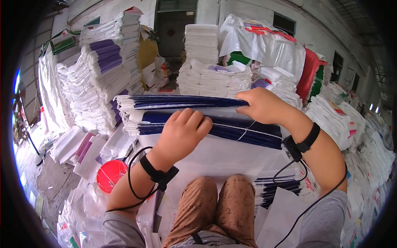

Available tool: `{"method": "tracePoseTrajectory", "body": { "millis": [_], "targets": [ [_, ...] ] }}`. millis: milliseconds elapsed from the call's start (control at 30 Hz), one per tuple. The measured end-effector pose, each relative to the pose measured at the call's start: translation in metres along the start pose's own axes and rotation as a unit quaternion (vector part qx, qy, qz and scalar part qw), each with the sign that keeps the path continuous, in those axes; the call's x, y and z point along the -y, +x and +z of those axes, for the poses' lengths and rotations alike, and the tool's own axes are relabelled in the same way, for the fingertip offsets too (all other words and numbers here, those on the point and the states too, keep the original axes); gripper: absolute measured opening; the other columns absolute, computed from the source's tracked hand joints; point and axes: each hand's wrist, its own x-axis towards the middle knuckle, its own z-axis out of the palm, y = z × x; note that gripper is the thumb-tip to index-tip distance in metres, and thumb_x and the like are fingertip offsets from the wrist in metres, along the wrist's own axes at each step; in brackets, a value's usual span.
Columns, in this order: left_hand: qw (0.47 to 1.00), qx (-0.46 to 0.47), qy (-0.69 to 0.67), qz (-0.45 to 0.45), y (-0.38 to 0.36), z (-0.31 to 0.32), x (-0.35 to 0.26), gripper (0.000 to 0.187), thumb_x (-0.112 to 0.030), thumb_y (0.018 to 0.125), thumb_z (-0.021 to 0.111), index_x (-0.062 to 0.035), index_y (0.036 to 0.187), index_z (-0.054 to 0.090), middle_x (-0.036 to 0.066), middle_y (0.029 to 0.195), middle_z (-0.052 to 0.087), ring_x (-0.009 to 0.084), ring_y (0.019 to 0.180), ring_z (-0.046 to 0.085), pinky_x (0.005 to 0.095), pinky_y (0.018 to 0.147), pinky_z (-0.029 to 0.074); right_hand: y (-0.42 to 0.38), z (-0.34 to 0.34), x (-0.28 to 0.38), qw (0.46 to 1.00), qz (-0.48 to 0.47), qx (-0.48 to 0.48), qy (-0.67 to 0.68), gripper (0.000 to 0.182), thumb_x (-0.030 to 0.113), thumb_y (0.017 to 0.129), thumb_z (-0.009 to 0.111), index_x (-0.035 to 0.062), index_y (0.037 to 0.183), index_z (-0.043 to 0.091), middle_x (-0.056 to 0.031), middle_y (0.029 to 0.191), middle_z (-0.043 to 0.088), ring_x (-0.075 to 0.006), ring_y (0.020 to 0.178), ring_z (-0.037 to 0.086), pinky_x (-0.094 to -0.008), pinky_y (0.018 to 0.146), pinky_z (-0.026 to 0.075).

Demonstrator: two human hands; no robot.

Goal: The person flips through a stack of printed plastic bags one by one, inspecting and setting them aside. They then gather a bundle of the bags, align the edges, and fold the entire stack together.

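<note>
While the left hand [182, 134] lies w/ fingers [194, 120] curled together on the lower blue stack [231, 128], the right hand [262, 105] at 1 o'clock pinches the edge of the upper stack [178, 102], fingers closed on it. Both stacks sit at centre, above the knees [219, 198]. Red lid [111, 175] is at 8 o'clock, white bag piles [211, 78] at 12.

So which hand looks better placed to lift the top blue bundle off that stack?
Probably the right hand: its fingers already pinch the upper blue bundle's edge, while the left hand rests on the lower bundle.
</note>
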Motion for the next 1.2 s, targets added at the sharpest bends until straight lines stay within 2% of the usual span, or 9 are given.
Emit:
{"method": "tracePoseTrajectory", "body": {
  "millis": [267, 333, 500, 600, 667, 700, 867, 933, 1200],
  "targets": [
    [0.996, 0.051, -0.057, 0.046, 0.008, -0.046, -0.023, 0.021, -0.014, 0.072, 0.063, -0.0116, 0.094, 0.064, 0.002, 0.089, 0.061, 0.0203, 0.079, 0.059, 0.0342, 0.068, 0.049, 0.004, -0.005, 0.002, 0.999, 0.039, 0.016, 0.008, 0.026, 0.024, 0.085, 0.066, 0.0008, 0.095, 0.061, -0.024, 0.088, 0.064, -0.0435, 0.087, 0.061, -0.048, 0.075, 0.048],
    [0.983, 0.137, -0.122, -0.008, 0.01, -0.057, -0.023, 0.023, -0.013, 0.073, 0.063, -0.0116, 0.096, 0.065, 0.003, 0.087, 0.062, 0.0209, 0.08, 0.061, 0.0351, 0.069, 0.05, 0.004, -0.003, 0.0, 0.999, 0.025, 0.021, 0.014, 0.025, 0.024, 0.085, 0.066, 0.0007, 0.094, 0.061, -0.0235, 0.087, 0.064, -0.0427, 0.086, 0.061, -0.0476, 0.074, 0.047],
    [0.984, 0.143, -0.024, -0.108, 0.006, -0.022, 0.004, 0.015, -0.007, 0.072, 0.06, -0.0122, 0.086, 0.063, 0.003, 0.089, 0.061, 0.0242, 0.091, 0.059, 0.0361, 0.074, 0.049, 0.002, -0.005, 0.018, 0.999, 0.026, 0.017, 0.038, 0.025, 0.024, 0.085, 0.066, 0.0008, 0.093, 0.06, -0.0228, 0.086, 0.064, -0.0426, 0.086, 0.061, -0.0475, 0.073, 0.047],
    [0.993, 0.059, 0.0, -0.102, -0.002, -0.009, 0.005, 0.02, -0.006, 0.071, 0.061, -0.0123, 0.089, 0.064, 0.003, 0.098, 0.06, 0.0238, 0.099, 0.056, 0.0357, 0.08, 0.046, -0.001, -0.008, 0.017, 1.0, 0.025, 0.014, 0.011, 0.024, 0.023, 0.085, 0.066, 0.0012, 0.094, 0.06, -0.0222, 0.086, 0.064, -0.0429, 0.086, 0.061, -0.0473, 0.073, 0.047],
    [0.993, -0.08, 0.037, -0.083, -0.005, -0.005, 0.008, 0.026, -0.007, 0.069, 0.063, -0.0132, 0.095, 0.066, 0.003, 0.105, 0.057, 0.0238, 0.103, 0.054, 0.0372, 0.087, 0.043, -0.005, -0.01, 0.015, 0.999, 0.026, 0.026, 0.002, 0.024, 0.023, 0.085, 0.066, 0.0015, 0.095, 0.061, -0.0219, 0.087, 0.064, -0.0431, 0.086, 0.06, -0.0472, 0.073, 0.047],
    [0.993, -0.081, 0.045, -0.076, -0.009, 0.003, 0.012, 0.033, -0.009, 0.068, 0.065, -0.0142, 0.101, 0.067, 0.003, 0.111, 0.057, 0.0237, 0.108, 0.053, 0.0387, 0.092, 0.04, -0.006, -0.009, 0.015, 1.0, 0.027, 0.013, 0.009, 0.024, 0.022, 0.085, 0.066, 0.0017, 0.096, 0.061, -0.0218, 0.088, 0.064, -0.043, 0.087, 0.06, -0.0471, 0.073, 0.047],
    [0.993, -0.089, 0.049, -0.063, -0.007, 0.011, 0.017, 0.035, -0.007, 0.069, 0.065, -0.0127, 0.104, 0.065, 0.004, 0.113, 0.057, 0.0242, 0.107, 0.054, 0.0396, 0.091, 0.041, -0.007, -0.006, 0.012, 0.999, 0.029, -0.007, 0.033, 0.024, 0.022, 0.085, 0.067, 0.002, 0.098, 0.062, -0.0223, 0.09, 0.064, -0.0426, 0.088, 0.06, -0.0469, 0.074, 0.047],
    [0.988, -0.118, 0.031, -0.09, -0.007, 0.014, 0.015, 0.042, -0.005, 0.068, 0.066, -0.0094, 0.11, 0.062, 0.005, 0.113, 0.057, 0.0248, 0.105, 0.054, 0.0396, 0.091, 0.041, -0.008, -0.004, 0.009, 0.999, 0.01, -0.029, 0.04, 0.028, 0.019, 0.084, 0.07, -0.0007, 0.103, 0.064, -0.0243, 0.087, 0.064, -0.0417, 0.08, 0.06, -0.0414, 0.072, 0.048],
    [0.985, -0.092, 0.033, -0.141, -0.003, 0.011, 0.008, 0.048, -0.004, 0.067, 0.066, -0.0077, 0.114, 0.06, 0.005, 0.111, 0.057, 0.0243, 0.102, 0.054, 0.0384, 0.09, 0.038, -0.006, -0.005, 0.011, 0.999, 0.017, -0.012, 0.043, 0.028, 0.019, 0.084, 0.07, -0.0019, 0.1, 0.062, -0.0243, 0.089, 0.063, -0.0433, 0.083, 0.059, -0.0436, 0.073, 0.047]
  ]
}}
